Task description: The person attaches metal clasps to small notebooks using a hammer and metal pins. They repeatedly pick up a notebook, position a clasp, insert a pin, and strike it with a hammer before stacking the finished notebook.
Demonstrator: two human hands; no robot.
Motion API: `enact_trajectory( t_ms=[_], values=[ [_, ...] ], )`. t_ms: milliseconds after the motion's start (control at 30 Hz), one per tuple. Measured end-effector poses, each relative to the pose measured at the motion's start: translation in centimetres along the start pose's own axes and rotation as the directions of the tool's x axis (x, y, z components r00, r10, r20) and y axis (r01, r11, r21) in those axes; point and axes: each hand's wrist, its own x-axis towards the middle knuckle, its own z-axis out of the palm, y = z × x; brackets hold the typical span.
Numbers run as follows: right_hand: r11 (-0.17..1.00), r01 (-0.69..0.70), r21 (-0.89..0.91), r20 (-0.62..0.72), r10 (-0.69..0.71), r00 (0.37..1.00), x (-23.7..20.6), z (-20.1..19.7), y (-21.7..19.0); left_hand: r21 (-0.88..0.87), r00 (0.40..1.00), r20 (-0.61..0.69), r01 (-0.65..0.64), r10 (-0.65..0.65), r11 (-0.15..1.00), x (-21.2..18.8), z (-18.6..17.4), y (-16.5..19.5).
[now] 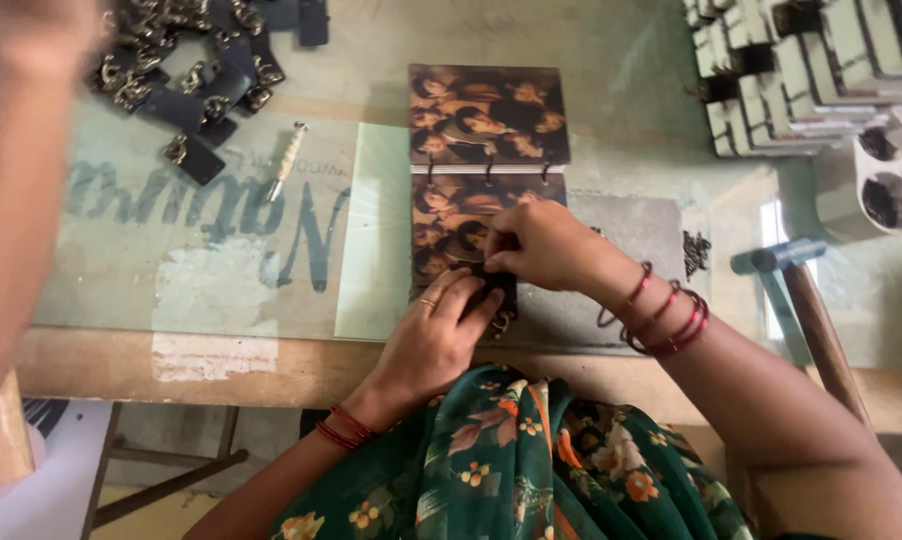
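Lying flat at the tabletop (221, 300) near edge, a ring-bound brown printed booklet (486, 150) carries a small dark clasp piece (486, 290); the piece looks light, stiff and fiddly, best pinched by its edges. Right hand (541, 245) fingers pinch together on it from above, while left hand (436, 335) fingers press flat, wrist bent upward.

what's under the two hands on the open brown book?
Both the left hand and right hand press a small dark strap piece onto the open brown book; its middle is hidden by fingers.
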Motion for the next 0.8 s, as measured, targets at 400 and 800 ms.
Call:
enact_trajectory(
  t_ms=[400,800],
  values=[
    [0.984,-0.177,0.023,-0.553,0.16,0.818,-9.8,-3.8,6.0,0.008,1.0,0.008,0.019,-0.019,1.0,0.0,-0.7,0.6],
    [0.925,-0.131,-0.356,-0.454,-0.048,0.89,-9.3,-3.4,5.0,0.004,1.0,-0.005,0.019,-0.019,1.0,0.1,-0.9,1.3]
  ],
)
